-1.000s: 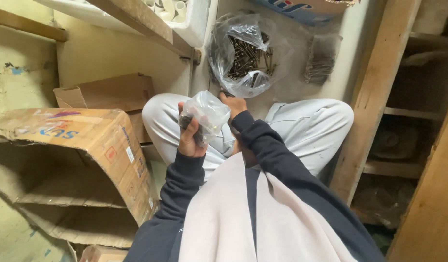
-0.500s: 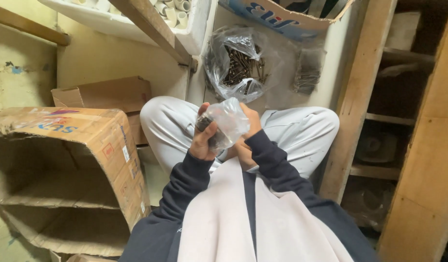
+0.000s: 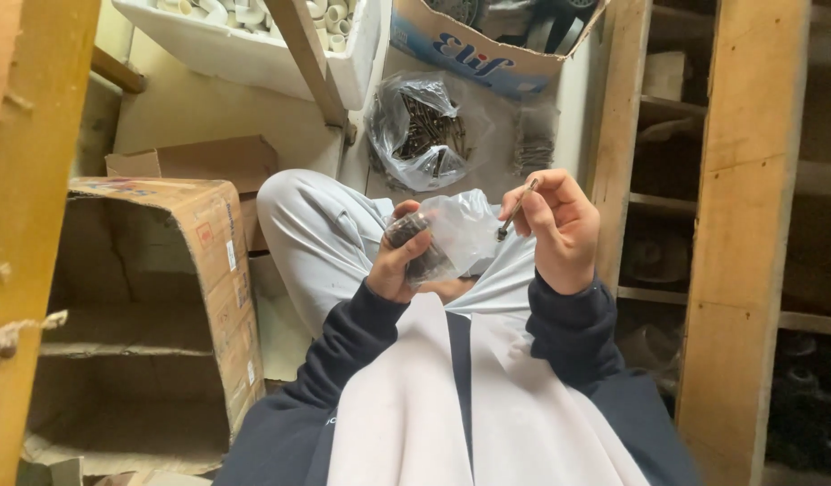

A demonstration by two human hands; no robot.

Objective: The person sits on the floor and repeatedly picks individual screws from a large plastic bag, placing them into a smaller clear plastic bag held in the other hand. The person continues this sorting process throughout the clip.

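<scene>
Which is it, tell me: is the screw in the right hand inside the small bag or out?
Out. The right hand pinches the screw beside the small clear bag, held by the left hand.

Two plastic bags (image 3: 456, 236), one screw (image 3: 516, 209)

Open cardboard box (image 3: 154, 315) blocks frame left; wooden uprights (image 3: 739, 243) close the right. Large bag of screws (image 3: 429, 130) lies ahead, upper centre. Free passage remains only over the lap, centre frame.
</scene>
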